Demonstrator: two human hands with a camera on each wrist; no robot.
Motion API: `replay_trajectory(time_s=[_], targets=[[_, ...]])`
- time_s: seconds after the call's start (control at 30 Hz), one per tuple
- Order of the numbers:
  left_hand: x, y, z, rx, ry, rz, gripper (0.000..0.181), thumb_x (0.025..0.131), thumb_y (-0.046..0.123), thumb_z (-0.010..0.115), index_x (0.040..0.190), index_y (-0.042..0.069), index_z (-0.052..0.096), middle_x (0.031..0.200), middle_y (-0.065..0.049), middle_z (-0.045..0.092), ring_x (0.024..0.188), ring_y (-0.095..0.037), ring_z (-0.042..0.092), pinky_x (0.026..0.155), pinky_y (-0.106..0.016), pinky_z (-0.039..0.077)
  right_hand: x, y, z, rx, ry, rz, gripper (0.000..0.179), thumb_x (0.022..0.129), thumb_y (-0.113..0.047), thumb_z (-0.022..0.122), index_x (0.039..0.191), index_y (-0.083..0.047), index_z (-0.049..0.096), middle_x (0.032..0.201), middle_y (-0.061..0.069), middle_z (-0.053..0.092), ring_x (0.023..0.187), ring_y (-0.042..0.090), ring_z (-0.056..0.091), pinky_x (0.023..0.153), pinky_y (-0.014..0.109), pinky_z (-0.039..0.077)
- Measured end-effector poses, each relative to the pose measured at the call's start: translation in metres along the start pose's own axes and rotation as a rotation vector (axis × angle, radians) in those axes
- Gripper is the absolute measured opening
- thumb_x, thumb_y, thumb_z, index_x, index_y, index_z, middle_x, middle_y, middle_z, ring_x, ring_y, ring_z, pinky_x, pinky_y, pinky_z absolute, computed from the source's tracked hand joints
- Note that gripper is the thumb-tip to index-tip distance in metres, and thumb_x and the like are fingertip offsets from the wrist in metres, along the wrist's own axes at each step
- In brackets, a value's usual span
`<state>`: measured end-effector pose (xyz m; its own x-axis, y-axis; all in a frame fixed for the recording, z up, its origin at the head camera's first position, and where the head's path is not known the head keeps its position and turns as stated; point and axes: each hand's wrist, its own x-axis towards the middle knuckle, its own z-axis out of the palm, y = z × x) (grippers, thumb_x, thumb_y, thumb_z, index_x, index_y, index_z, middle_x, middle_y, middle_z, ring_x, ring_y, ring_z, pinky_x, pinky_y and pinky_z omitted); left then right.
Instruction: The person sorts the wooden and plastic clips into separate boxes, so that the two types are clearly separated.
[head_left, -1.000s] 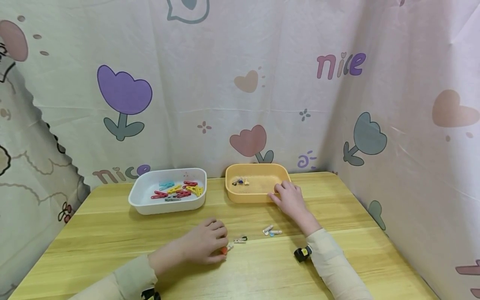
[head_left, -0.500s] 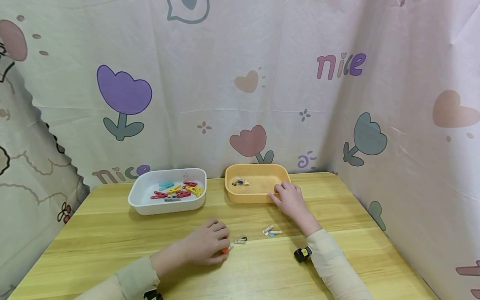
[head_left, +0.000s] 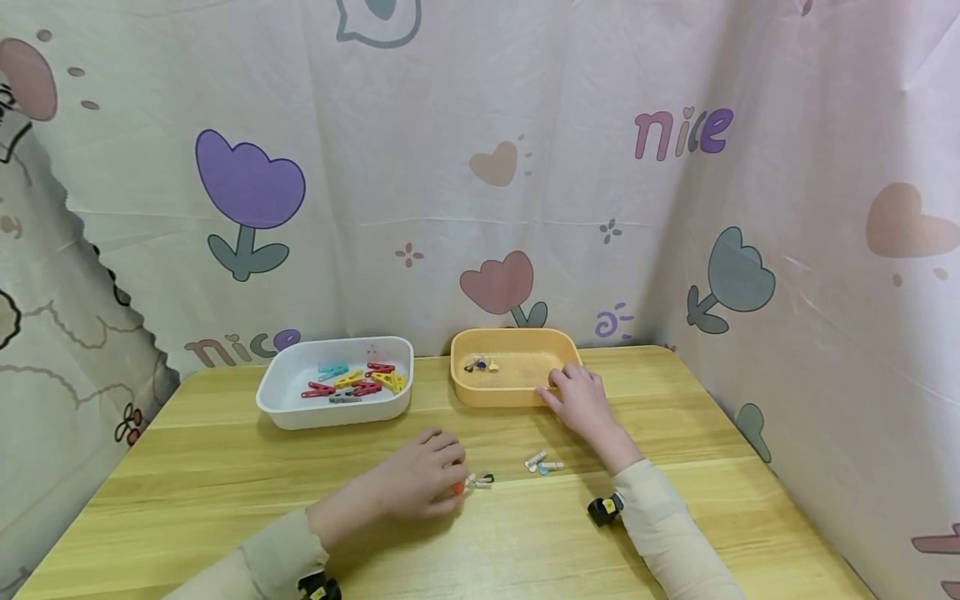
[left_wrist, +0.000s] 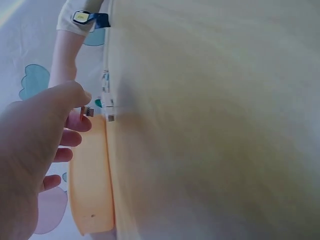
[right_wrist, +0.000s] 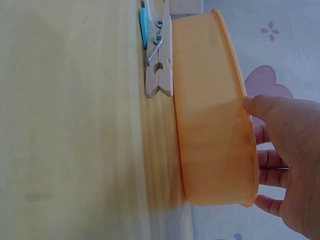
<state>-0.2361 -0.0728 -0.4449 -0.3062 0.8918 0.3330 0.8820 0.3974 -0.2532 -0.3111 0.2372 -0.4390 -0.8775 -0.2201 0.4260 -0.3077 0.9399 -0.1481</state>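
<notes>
Between thumb and forefinger, my left hand [head_left: 420, 477] pinches a small wooden clothespin [left_wrist: 89, 111] with an orange-red decoration. Its fingers hide most of that piece in the head view. Right at the fingertips lies another pale mini clothespin [head_left: 480, 484] with a dark green trim, on the table. My right hand [head_left: 581, 402] holds the near right rim of the yellow tray [head_left: 495, 397], thumb outside and fingers over the edge. Inside this tray, toward its left, sit several tiny decorated clothespins [head_left: 482, 364].
A white tray [head_left: 330, 417] with several coloured plastic clips [head_left: 363, 388] stands at the back left. Two more wooden clothespins [head_left: 551, 466], one with blue trim, lie on the table [head_left: 570, 550] in front of the yellow tray. A printed curtain [head_left: 405, 167] hangs behind.
My left hand has slid slightly right and away from me with the orange-red clothespin, up to the dark-trimmed one. My right hand stays on the yellow tray's rim.
</notes>
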Motion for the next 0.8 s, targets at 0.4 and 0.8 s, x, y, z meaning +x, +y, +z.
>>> replay_trajectory(time_s=[0.4,0.8], targets=[[0.012,-0.008,-0.008,0.008,0.076,-0.063,0.021,0.088,0.042,0.067,0.091,0.021,0.065,0.100,0.005,0.060,0.102,-0.017,0.054,0.095,-0.041,0.046,0.000,0.000,0.002,0.002,0.009,0.000,0.027,0.093,-0.042,0.062,0.090,-0.015,0.061,0.087,0.002,0.054,0.084,0.021,0.052,0.088,0.051,0.043],[0.018,-0.026,-0.017,-0.022,0.151,-0.197,0.015,0.085,0.037,0.070,0.088,0.025,0.062,0.099,0.005,0.060,0.102,-0.016,0.053,0.092,-0.038,0.044,0.000,0.000,0.001,0.009,-0.006,0.008,0.028,0.094,-0.042,0.062,0.092,-0.014,0.061,0.088,0.003,0.054,0.086,0.022,0.053,0.090,0.051,0.042]])
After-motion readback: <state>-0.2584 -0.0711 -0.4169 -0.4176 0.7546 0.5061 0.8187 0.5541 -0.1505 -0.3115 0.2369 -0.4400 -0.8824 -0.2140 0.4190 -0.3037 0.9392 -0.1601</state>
